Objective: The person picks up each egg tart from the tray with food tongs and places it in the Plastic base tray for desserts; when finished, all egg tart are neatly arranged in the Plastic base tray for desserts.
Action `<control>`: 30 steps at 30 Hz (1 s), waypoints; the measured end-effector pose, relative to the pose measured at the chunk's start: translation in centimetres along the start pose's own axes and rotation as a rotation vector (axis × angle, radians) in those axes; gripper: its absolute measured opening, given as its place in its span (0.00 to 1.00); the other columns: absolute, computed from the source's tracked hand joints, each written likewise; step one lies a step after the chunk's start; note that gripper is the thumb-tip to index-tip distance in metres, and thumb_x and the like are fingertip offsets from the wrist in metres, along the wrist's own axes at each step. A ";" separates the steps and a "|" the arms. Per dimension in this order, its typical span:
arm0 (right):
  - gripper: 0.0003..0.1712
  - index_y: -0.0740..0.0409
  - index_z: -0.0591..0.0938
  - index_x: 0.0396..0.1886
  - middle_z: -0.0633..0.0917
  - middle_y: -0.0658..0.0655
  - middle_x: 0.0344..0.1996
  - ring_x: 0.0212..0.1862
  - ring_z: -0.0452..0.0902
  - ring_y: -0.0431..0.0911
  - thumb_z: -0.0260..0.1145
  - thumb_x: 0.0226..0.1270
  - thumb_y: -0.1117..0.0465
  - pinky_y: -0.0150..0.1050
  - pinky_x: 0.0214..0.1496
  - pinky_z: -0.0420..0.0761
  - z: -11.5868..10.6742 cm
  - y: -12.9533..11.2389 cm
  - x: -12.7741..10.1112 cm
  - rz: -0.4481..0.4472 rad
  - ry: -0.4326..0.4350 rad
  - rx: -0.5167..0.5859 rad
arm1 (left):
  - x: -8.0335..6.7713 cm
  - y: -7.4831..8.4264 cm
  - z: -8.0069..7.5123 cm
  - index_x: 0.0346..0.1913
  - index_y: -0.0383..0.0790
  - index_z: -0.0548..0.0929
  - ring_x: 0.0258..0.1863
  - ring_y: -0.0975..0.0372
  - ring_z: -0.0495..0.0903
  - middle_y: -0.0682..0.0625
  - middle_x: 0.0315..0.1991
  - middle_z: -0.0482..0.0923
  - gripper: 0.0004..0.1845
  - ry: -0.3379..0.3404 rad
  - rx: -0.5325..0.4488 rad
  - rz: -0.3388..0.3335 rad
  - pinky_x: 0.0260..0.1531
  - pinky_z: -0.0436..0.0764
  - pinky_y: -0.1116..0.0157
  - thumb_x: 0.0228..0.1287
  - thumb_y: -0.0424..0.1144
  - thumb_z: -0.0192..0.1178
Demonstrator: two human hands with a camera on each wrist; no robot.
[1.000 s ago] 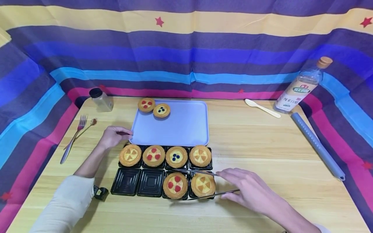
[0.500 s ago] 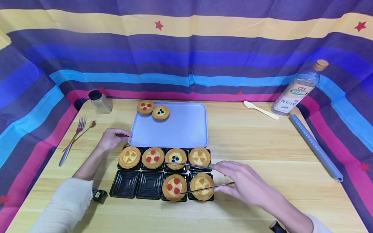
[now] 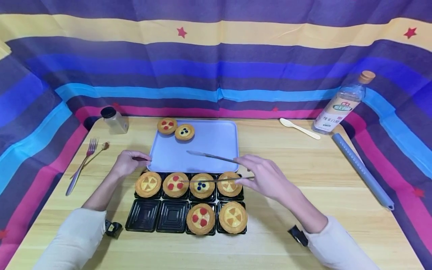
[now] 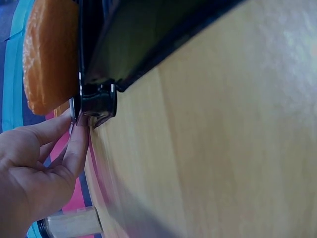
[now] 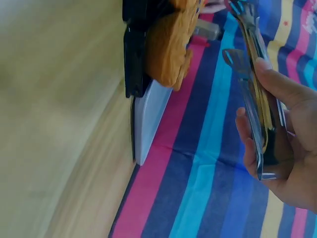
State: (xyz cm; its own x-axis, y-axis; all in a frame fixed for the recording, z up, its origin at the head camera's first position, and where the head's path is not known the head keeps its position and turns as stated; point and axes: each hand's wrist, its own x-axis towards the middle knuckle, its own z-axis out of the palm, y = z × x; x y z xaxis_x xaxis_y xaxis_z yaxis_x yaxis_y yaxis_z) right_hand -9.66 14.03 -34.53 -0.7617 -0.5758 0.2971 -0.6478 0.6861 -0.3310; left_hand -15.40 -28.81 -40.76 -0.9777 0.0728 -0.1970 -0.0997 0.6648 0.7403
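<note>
Blue was the tray (image 3: 216, 146), and I used it as my mark for everything. On its left edge my left hand (image 3: 126, 163) pinched the rim with finger and thumb, just as it had a second ago. Two tarts (image 3: 176, 129) sat at the tray's far left corner. Right below the tray lay the black mould (image 3: 145, 215), with four tarts in its near-tray row and two more in the row farther from the tray.

My right hand (image 3: 266, 180) gripped the metal tongs (image 3: 216, 168). A second ago the tongs were down by the two tarts farthest from the tray. Now they had moved up, spread wide open, one arm over the tray and one over the blueberry tart (image 3: 201, 185). They held no tart, so I thought that one was next.
</note>
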 end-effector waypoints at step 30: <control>0.34 0.56 0.77 0.59 0.83 0.58 0.50 0.41 0.82 0.51 0.71 0.56 0.45 0.44 0.39 0.82 4.1 2.9 11.4 0.198 -0.117 -0.212 | 0.1 0.3 0.0 0.46 0.31 0.84 0.33 0.67 0.80 0.37 0.42 0.84 0.13 -0.010 0.020 -0.040 0.37 0.80 0.70 0.58 0.33 0.65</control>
State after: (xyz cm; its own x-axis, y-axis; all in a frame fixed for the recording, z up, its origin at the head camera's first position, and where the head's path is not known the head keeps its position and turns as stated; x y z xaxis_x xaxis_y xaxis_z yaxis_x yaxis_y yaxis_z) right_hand -20.26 7.65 -35.83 -0.8773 -0.4602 0.1364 -0.4785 0.8606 -0.1745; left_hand -15.56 -28.60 -40.54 -0.9710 0.0530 -0.2329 -0.1351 0.6824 0.7184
